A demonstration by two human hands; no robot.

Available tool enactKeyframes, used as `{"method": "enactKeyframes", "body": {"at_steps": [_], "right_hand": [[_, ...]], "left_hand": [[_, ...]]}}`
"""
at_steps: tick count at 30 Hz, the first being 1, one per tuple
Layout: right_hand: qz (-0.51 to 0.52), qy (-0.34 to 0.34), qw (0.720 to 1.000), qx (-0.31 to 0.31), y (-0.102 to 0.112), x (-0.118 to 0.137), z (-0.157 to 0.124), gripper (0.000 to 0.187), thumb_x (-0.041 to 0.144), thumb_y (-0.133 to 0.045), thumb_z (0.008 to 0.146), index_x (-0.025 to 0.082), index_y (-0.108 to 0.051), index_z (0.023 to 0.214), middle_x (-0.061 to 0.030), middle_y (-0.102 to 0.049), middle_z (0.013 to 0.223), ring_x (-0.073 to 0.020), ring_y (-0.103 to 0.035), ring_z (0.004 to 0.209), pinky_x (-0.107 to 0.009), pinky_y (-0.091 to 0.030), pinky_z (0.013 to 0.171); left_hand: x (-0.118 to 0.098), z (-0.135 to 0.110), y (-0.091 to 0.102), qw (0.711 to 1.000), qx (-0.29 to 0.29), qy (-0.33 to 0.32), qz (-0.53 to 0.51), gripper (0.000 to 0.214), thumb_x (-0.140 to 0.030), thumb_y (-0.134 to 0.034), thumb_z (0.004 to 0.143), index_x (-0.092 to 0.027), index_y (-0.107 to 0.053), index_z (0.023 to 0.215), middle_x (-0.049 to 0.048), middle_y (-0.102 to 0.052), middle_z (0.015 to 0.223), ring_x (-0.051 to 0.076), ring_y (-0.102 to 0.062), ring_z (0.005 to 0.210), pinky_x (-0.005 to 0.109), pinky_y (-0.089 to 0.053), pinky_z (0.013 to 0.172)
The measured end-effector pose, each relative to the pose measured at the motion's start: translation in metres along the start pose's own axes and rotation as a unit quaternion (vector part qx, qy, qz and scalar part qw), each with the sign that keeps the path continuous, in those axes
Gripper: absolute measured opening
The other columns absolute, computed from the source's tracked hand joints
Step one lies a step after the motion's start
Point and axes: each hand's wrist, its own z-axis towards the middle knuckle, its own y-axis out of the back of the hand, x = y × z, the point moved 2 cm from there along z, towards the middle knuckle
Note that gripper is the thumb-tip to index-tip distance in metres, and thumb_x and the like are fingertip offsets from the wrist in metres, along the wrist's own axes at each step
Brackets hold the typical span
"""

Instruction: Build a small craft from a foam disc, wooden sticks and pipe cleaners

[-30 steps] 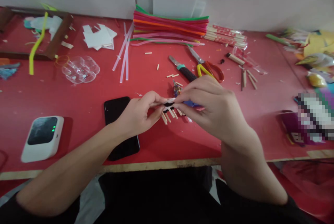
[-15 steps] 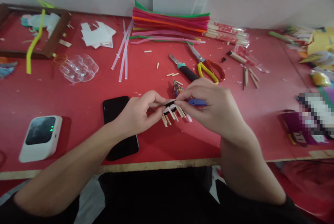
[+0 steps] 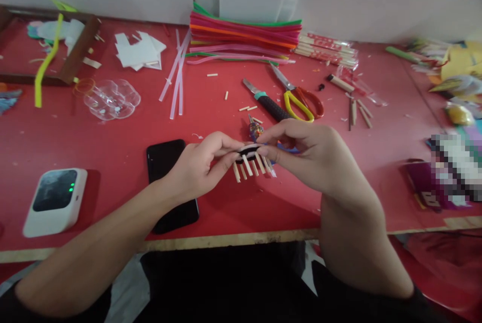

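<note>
We hold a small black-and-white oval piece (image 3: 248, 150) between both hands, lifted just above the red bench (image 3: 113, 137). It sits in front of us, to the right of the flat black phone (image 3: 165, 162). The left hand (image 3: 199, 162) pinches its left end between thumb and forefinger. The right hand (image 3: 312, 154) pinches the right end between thumb and fingertips, with the other fingers loosely curled.

We judge the hold works best with the pinch on the oval body itself and not on the short pale wooden sticks (image 3: 249, 166) that hang from it. Pressure should be light and even from both sides, so that nothing gets pushed out of line. Turning the row of sticks toward us lets us check each one. Staying low over the bench means a stick that comes loose lands close by.

The piece looks like a little comb: a dark top with a pale edge. Below it, five or so sticks point down and slightly to the right, side by side but not quite evenly spaced. The view is too soft for us to tell how the sticks are fixed to the oval.

Behind our hands lie the scissors with yellow and red handles (image 3: 303, 103) and a knife with a black and teal grip (image 3: 265, 101).
</note>
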Motion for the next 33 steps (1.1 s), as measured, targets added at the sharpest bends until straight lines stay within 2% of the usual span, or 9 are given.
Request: {"method": "enactKeyframes", "body": {"at_steps": [3, 6, 11, 17, 21, 23, 29, 33], "right_hand": [[0.011, -0.022, 1.0, -0.006, 0.0, -0.001, 0.001, 0.007, 0.029, -0.078, 0.086, 0.022, -0.079, 0.088, 0.0014, -0.072, 0.074, -0.0096, -0.057, 0.058, -0.024, -0.045, 0.052], [0.031, -0.033, 0.999, -0.003, -0.001, -0.001, 0.002, 0.007, 0.028, -0.077, 0.086, 0.022, -0.08, 0.086, 0.0012, -0.071, 0.072, -0.0099, -0.058, 0.059, -0.024, -0.044, 0.051], [0.049, -0.057, 0.997, 0.005, -0.002, -0.002, 0.002, 0.013, 0.026, -0.077, 0.085, 0.02, -0.081, 0.096, 0.0008, -0.071, 0.069, -0.0095, -0.056, 0.054, -0.024, -0.043, 0.049], [-0.015, 0.033, 0.999, -0.016, -0.003, 0.0, 0.001, 0.014, 0.017, -0.069, 0.089, 0.023, -0.081, 0.093, 0.0, -0.071, 0.08, -0.0115, -0.062, 0.067, -0.027, -0.049, 0.061], [-0.038, 0.089, 0.995, -0.03, -0.005, 0.001, 0.0, 0.015, 0.016, -0.067, 0.092, 0.023, -0.08, 0.096, -0.001, -0.071, 0.082, -0.013, -0.064, 0.073, -0.029, -0.051, 0.066], [-0.045, 0.097, 0.994, -0.028, -0.008, 0.003, -0.001, 0.016, 0.017, -0.066, 0.094, 0.024, -0.079, 0.097, -0.0016, -0.071, 0.084, -0.0138, -0.065, 0.074, -0.03, -0.052, 0.067], [-0.07, 0.119, 0.99, -0.031, -0.016, 0.007, -0.004, 0.015, 0.016, -0.067, 0.093, 0.022, -0.08, 0.097, -0.0029, -0.071, 0.084, -0.016, -0.066, 0.081, -0.031, -0.053, 0.07], [-0.077, 0.133, 0.987, -0.034, -0.017, 0.007, -0.004, 0.013, 0.016, -0.069, 0.093, 0.021, -0.08, 0.098, -0.0034, -0.074, 0.083, -0.0163, -0.067, 0.082, -0.032, -0.053, 0.073]], "left_hand": [[-0.001, 0.0, 0.0, 1.0, -0.002, -0.002, 0.008, 0.013, -0.025, -0.059, 0.101, -0.021, -0.062, 0.112, 0.0068, -0.082, 0.11, 0.018, -0.08, 0.095, 0.023, -0.063, 0.079], [0.0, -0.001, 0.0, 1.0, 0.0, -0.009, 0.007, 0.014, -0.026, -0.059, 0.101, -0.021, -0.062, 0.114, 0.0068, -0.081, 0.113, 0.018, -0.08, 0.099, 0.023, -0.063, 0.081], [0.002, -0.002, -0.002, 1.0, 0.005, -0.019, -0.002, 0.013, -0.023, -0.059, 0.101, -0.022, -0.062, 0.113, 0.0047, -0.081, 0.112, 0.016, -0.079, 0.099, 0.021, -0.063, 0.082], [0.003, -0.002, -0.002, 1.0, 0.005, 0.006, -0.028, 0.01, -0.024, -0.061, 0.099, -0.021, -0.062, 0.109, 0.0055, -0.081, 0.109, 0.018, -0.08, 0.098, 0.023, -0.064, 0.08], [-0.002, -0.001, -0.001, 0.994, -0.004, 0.034, -0.101, 0.013, -0.02, -0.06, 0.098, -0.019, -0.062, 0.111, 0.0071, -0.082, 0.106, 0.017, -0.079, 0.097, 0.024, -0.064, 0.084], [-0.002, 0.0, -0.002, 0.991, -0.008, 0.048, -0.126, 0.014, -0.02, -0.059, 0.097, -0.018, -0.065, 0.11, 0.0081, -0.081, 0.106, 0.017, -0.079, 0.096, 0.026, -0.065, 0.086], [0.002, 0.001, -0.004, 0.989, -0.028, 0.068, -0.128, 0.012, -0.025, -0.074, 0.086, -0.018, -0.071, 0.095, 0.0059, -0.081, 0.091, 0.018, -0.079, 0.082, 0.026, -0.066, 0.076], [0.001, 0.003, -0.004, 0.986, -0.033, 0.088, -0.135, 0.006, -0.023, -0.071, 0.087, -0.017, -0.071, 0.089, 0.0047, -0.08, 0.083, 0.016, -0.077, 0.072, 0.024, -0.064, 0.068]]}}
